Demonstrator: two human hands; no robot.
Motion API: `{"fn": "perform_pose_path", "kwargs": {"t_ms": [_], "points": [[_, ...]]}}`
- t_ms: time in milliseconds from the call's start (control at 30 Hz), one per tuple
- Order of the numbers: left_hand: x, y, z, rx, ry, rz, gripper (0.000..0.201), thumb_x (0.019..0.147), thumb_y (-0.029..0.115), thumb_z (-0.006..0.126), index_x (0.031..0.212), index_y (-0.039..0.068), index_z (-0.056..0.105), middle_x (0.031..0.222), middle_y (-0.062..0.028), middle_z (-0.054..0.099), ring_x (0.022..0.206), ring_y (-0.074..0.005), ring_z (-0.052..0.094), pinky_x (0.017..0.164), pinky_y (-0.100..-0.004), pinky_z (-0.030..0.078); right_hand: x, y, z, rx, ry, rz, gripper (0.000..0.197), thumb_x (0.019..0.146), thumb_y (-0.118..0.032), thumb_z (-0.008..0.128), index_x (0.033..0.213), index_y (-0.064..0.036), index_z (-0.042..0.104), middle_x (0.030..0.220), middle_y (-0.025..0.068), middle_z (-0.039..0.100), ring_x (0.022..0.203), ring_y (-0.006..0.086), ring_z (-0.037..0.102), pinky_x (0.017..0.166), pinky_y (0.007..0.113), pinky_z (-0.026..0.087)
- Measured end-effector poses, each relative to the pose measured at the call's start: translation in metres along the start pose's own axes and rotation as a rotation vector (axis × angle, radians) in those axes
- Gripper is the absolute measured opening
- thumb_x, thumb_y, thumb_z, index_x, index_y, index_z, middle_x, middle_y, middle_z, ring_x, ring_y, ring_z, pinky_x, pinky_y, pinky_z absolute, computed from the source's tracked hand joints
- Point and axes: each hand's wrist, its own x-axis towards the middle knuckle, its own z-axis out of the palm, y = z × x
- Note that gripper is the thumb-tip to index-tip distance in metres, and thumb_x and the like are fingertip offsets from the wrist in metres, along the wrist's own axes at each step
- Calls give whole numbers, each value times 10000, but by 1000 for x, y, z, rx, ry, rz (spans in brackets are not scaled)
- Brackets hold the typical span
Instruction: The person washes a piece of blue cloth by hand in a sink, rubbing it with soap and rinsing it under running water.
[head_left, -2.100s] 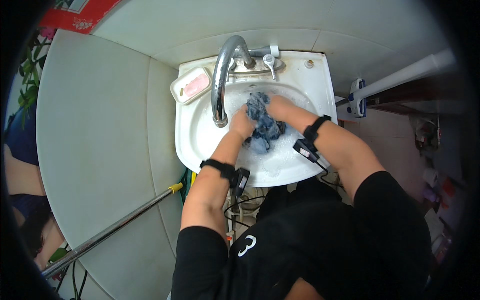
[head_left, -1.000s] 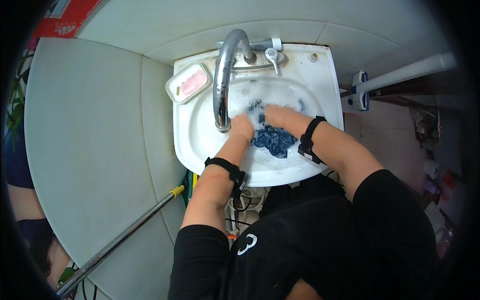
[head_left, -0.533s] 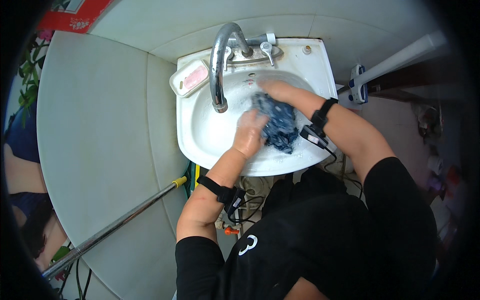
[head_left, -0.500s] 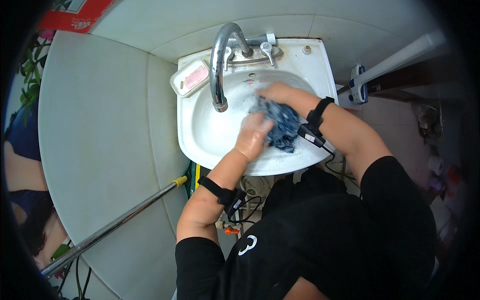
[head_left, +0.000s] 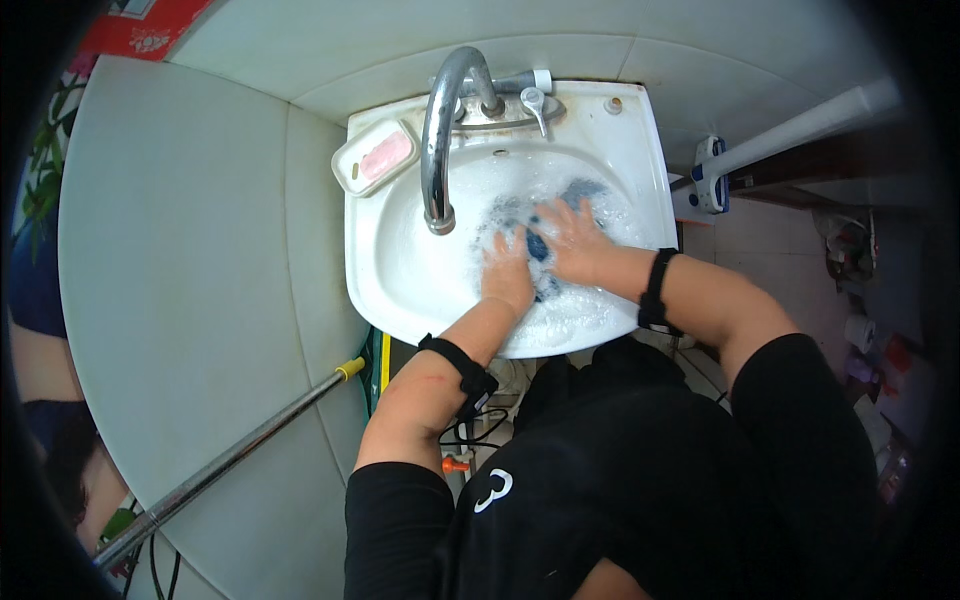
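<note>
A dark blue cloth (head_left: 538,246) lies sunk in sudsy water in the white sink (head_left: 362,255), mostly hidden under foam and my hands. On its left side my left hand (head_left: 508,272) is palm down, fingers spread into the suds. My right hand (head_left: 580,245) presses over the cloth from the right, its fingers apart too. Neither hand has its fingers wrapped round the cloth. Part of the cloth shows beyond my right fingertips.
A curved chrome faucet (head_left: 436,150) arches over the basin's left side, with a lever handle (head_left: 535,102) behind. On the rim's left corner sits a soap dish (head_left: 348,170) with pink soap (head_left: 388,157). A metal pole (head_left: 240,447) slants at lower left; a white pole (head_left: 800,128) stands right.
The bunched cloth has gone down into the water and spread out under foam. My right hand has moved nearer and flattened with fingers spread; my left fingers have opened out.
</note>
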Motion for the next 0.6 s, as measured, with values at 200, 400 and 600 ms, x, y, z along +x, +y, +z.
{"fn": "perform_pose_path", "kwargs": {"t_ms": [200,400,600], "points": [[58,-31,-8,-190,26,-147,333,750,59,405,1075,0,440,1047,-240,481,965,-354,486,839,-391,377,75,14,9,14,20,-4,337,781,-259,434,1051,-71,509,1080,132,495,1025,261,437,858,438,299],[63,-49,-9,-281,92,-178,213,749,118,436,892,12,553,890,-202,566,857,-328,545,764,-411,422,90,4,-22,328,127,56,304,777,-277,433,901,-31,563,949,194,557,899,334,508,784,412,376],[-4,-37,-22,-273,278,-15,350,677,78,551,1020,138,520,995,-142,514,958,-291,494,801,-371,403,53,72,30,245,567,-318,537,679,3,440,1205,22,331,927,183,528,878,299,507,808,341,383]]}}
